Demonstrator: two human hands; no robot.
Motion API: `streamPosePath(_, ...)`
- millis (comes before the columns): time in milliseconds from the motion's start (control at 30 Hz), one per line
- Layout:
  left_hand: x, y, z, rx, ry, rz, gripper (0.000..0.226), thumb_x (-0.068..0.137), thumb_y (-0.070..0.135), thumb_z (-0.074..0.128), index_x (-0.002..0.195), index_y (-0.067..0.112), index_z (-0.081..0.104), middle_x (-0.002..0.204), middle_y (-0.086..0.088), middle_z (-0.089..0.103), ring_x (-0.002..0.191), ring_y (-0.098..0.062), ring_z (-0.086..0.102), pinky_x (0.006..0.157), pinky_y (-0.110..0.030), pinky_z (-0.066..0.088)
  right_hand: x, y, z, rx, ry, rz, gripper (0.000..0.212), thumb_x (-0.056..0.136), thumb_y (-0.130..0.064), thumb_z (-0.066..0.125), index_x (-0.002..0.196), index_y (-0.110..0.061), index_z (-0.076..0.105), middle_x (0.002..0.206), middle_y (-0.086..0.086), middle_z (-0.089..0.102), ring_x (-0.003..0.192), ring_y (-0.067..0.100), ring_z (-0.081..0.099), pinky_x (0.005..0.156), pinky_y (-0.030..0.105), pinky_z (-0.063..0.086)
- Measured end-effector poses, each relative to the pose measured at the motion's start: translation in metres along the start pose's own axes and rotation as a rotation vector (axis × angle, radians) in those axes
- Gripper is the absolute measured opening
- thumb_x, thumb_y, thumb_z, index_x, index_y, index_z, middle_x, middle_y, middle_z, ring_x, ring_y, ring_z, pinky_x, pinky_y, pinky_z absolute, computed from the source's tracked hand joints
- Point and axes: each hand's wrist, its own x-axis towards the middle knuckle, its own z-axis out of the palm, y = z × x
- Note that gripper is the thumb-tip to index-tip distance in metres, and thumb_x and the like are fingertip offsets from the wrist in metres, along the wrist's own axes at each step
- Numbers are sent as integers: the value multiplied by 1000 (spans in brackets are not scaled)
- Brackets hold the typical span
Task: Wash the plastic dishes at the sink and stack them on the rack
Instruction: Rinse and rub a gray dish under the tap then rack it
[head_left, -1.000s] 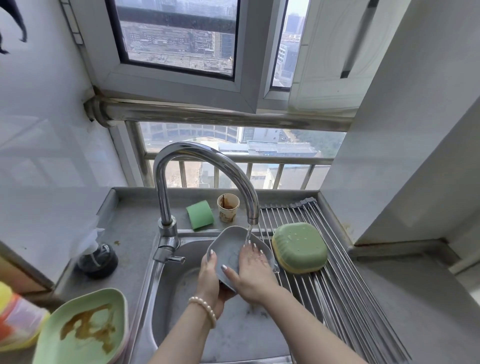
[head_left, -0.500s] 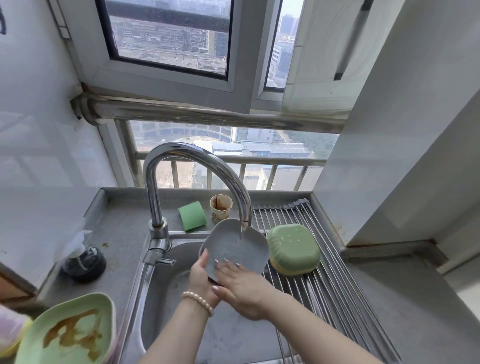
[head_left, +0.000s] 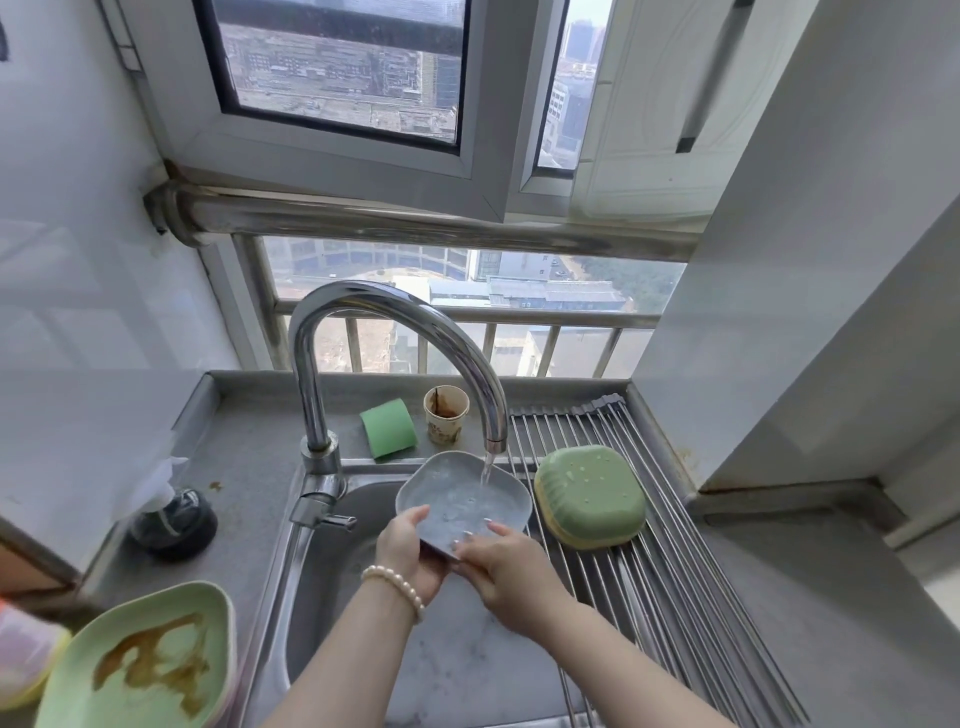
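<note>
A grey plastic plate (head_left: 457, 493) is tilted over the sink (head_left: 332, 597) under the running tap (head_left: 395, 332), and water strikes its upper right part. My left hand (head_left: 410, 553), with a pearl bracelet at the wrist, grips the plate's lower left edge. My right hand (head_left: 498, 566) holds the lower right edge, its fingertips lying on the plate's face. A green dish (head_left: 589, 496) lies upside down on the roll-up wire rack (head_left: 675, 571), stacked on a yellow one. A dirty green plate (head_left: 145, 665) with brown smears sits at the lower left.
Behind the sink stand a green sponge (head_left: 388, 427) and a stained paper cup (head_left: 445, 422). A dark round bottle (head_left: 174, 525) stands on the left counter. A pink and yellow thing (head_left: 23, 654) shows at the left edge. A grey wall corner rises right of the rack.
The grey plate has tipped back so its face takes the water. My right hand slid from the plate's middle down to its lower edge.
</note>
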Motion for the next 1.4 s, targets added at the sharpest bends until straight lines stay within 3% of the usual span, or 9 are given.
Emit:
streamPosePath(133, 3, 1, 4, 233, 83, 335, 46, 89, 4, 56, 131, 22, 47, 126, -14, 53, 97, -32, 60, 82, -43, 52, 1, -10, -13, 537, 169, 227, 31, 85, -23, 60, 55, -27, 60, 50, -11, 47, 52, 3, 42, 56, 18, 33)
streamPosePath(233, -5, 5, 6, 804, 149, 662, 30, 73, 40, 74, 95, 22, 65, 119, -5, 62, 107, -20, 58, 93, -30, 44, 9, -14, -28, 905, 275, 394, 27, 89, -4, 62, 65, -15, 68, 58, -7, 55, 57, 5, 45, 54, 19, 36)
streamPosePath(333, -5, 7, 8, 1119, 117, 723, 78, 42, 76, 67, 95, 19, 59, 98, 0, 62, 92, -19, 60, 83, -32, 49, 23, -3, -37, 1051, 366, 629, 30, 92, -7, 59, 63, -10, 64, 61, 5, 56, 62, 15, 48, 55, 23, 38)
streamPosePath(533, -7, -3, 26, 1305, 300, 802, 71, 56, 65, 79, 107, 21, 56, 95, 6, 59, 87, -19, 59, 78, -29, 47, 53, -6, -40, 590, 598, 765, 33, 96, -26, 44, 69, -11, 58, 72, 4, 59, 74, 22, 54, 69, 34, 42)
streamPosePath(700, -3, -2, 26, 986, 402, 655, 40, 74, 54, 72, 73, 16, 60, 75, -5, 68, 71, -27, 60, 64, -32, 45, 46, -20, -17, -108, 543, 398, 50, 93, -45, 31, 92, -12, 68, 101, 8, 59, 100, 27, 52, 87, 41, 42)
streamPosePath(833, 7, 8, 17, 692, 408, 491, 38, 88, 41, 63, 80, 5, 69, 90, -16, 70, 85, -31, 62, 81, -35, 48, 37, -23, -1, -402, 368, 246, 54, 95, -50, 26, 124, -20, 61, 117, 11, 62, 115, 34, 49, 93, 55, 45)
streamPosePath(967, 8, 10, 18, 751, 436, 468, 48, 99, 36, 45, 111, -6, 65, 115, -23, 64, 105, -35, 59, 83, -34, 44, 38, -19, -14, -349, 234, 372, 71, 84, -68, 20, 133, -27, 50, 127, 8, 50, 119, 33, 47, 93, 52, 45)
streamPosePath(1167, -1, 8, 30, 626, 439, 510, 48, 98, 25, 52, 57, -1, 54, 77, -14, 59, 81, -26, 52, 69, -28, 32, 63, -7, -38, 81, 170, 749, 55, 92, -54, 34, 116, -12, 59, 123, 17, 56, 117, 33, 47, 96, 39, 37)
streamPosePath(1400, -5, 0, 33, 1428, 493, 822, 43, 97, 46, 34, 98, 12, 60, 108, -12, 63, 101, -30, 55, 79, -35, 42, 62, 8, -51, 316, 103, 916, 42, 100, -27, 33, 113, -4, 66, 127, 14, 60, 118, 30, 52, 92, 29, 36)
